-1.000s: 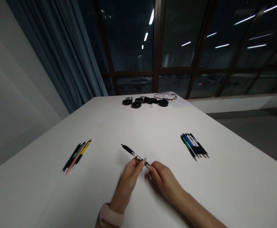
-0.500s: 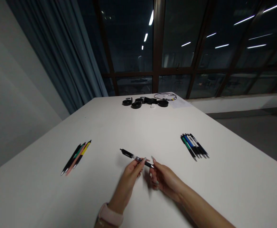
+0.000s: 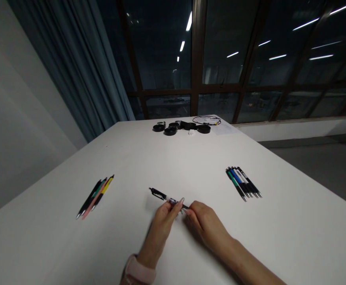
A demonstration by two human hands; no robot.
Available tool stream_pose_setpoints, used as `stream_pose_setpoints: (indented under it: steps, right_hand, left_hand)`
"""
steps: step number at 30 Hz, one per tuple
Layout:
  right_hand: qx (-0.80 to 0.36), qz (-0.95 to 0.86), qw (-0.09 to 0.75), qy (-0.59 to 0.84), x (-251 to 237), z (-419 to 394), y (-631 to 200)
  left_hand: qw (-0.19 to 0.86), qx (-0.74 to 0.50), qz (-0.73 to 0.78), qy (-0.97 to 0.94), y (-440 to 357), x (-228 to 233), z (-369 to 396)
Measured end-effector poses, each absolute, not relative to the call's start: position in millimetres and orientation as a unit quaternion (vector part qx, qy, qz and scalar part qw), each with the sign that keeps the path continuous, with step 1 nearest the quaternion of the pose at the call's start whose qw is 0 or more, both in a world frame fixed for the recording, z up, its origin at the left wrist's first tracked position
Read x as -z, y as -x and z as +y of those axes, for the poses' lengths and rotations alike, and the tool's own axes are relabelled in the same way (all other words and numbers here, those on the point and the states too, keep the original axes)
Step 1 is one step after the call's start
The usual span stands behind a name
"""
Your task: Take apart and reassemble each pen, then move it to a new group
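Observation:
A black click pen (image 3: pixel 160 194) with a clear middle section is held above the table by both hands, its clip end pointing to the far left. My left hand (image 3: pixel 161 223) pinches the pen's middle between thumb and fingers. Around its lower, tip end my right hand (image 3: pixel 207 224) is closed, so the tip is hidden. To the left lies a loose group of pens (image 3: pixel 95 197), black, green, pink and yellow. On the right, several pens (image 3: pixel 242 183) rest side by side, with green, blue, white and black barrels.
Black round tape-like rolls (image 3: pixel 170 131) are clustered at the table's far end. A black looped cable (image 3: pixel 207 120) and white paper (image 3: pixel 224 128) lie beside them. The white table (image 3: pixel 149 158) ends before a dark window; a blue curtain (image 3: pixel 84 67) hangs at left.
My right hand has turned over, knuckles up, and its fingers have closed around the pen's tip end. The pen has rolled slightly, so its clip now shows. My left hand keeps its grip.

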State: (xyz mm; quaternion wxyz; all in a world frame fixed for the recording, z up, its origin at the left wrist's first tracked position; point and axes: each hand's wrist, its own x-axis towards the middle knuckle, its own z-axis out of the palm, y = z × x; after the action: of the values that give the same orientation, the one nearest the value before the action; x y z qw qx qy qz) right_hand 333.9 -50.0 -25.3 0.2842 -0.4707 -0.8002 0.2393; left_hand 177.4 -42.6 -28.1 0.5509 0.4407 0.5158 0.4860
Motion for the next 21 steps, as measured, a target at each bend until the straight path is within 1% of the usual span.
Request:
stream_pose_setpoints:
  steps: [3,6,10,14,17,19,21]
  right_hand:
    - [-0.177,-0.827,0.269,0.46,27.3,-48.3,-333.2]
    - [-0.144,-0.837,0.258,0.461,28.4,-48.5,-331.3]
    - [-0.172,-0.83,0.254,0.466,23.3,-52.0,-330.1]
    - [-0.249,-0.81,0.238,0.474,15.3,-53.5,-332.4]
    - [-0.331,-0.775,0.268,0.468,16.7,-50.7,-332.9]
    - [-0.457,-0.71,0.295,0.447,20.7,-47.9,-331.1]
    - [-0.617,-0.596,0.312,0.408,23.6,-45.3,-328.9]
  left_hand:
    - [0.543,-0.493,0.518,-0.44,-177.4,29.5,-42.7]
    - [0.541,-0.495,0.522,-0.436,-177.5,31.0,-42.2]
    - [0.54,-0.509,0.521,-0.42,-177.6,35.0,-40.5]
    - [0.549,-0.519,0.509,-0.413,-176.8,39.6,-38.0]
    - [0.55,-0.51,0.507,-0.425,-175.7,38.6,-36.9]
    - [0.551,-0.504,0.503,-0.435,-174.4,35.5,-37.2]
    - [0.56,-0.497,0.499,-0.438,-172.8,32.2,-38.4]
